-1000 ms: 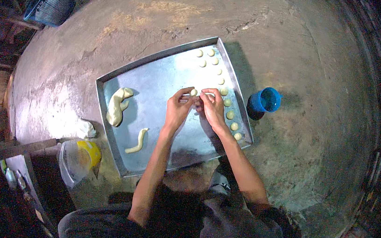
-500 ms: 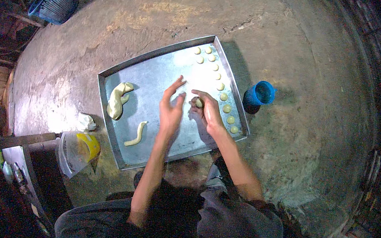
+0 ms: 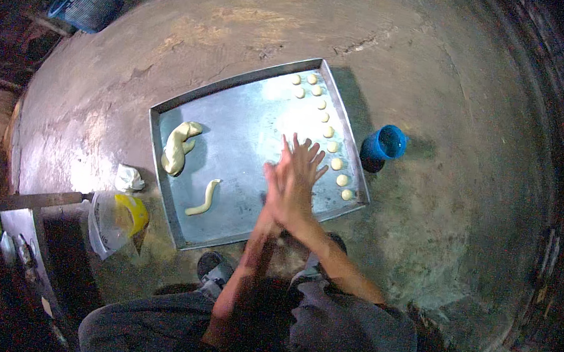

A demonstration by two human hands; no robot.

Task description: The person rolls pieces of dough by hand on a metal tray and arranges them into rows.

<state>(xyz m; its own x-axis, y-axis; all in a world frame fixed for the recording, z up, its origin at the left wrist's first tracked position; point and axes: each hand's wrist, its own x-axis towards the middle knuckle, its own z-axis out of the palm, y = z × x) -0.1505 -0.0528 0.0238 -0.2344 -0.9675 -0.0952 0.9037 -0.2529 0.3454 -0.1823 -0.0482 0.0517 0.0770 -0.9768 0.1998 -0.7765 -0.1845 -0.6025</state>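
Observation:
My left hand [image 3: 277,175] and my right hand [image 3: 296,190] are pressed palm to palm over the middle of a shallow metal tray [image 3: 224,75], right hand uppermost, fingers of both stretched and spread. Whatever lies between the palms is hidden. A column of small pale dough balls [image 3: 337,163], doubled at the far end, runs along the tray's right side. On the left lie a larger lump of dough [image 3: 176,152] and, nearer me, a thin curved dough rope [image 3: 201,204].
A blue cup [image 3: 389,142] stands on the concrete floor [image 3: 463,113] right of the tray. On the left are a crumpled white bag [image 3: 128,179], a clear container with yellow [image 3: 130,218] and a dark low wooden structure [image 3: 51,247]. A blue basket [image 3: 89,2] sits upper left.
My hands have come together from apart, the right now over the left, fingers spread. The small ball seen in my right hand earlier is out of sight.

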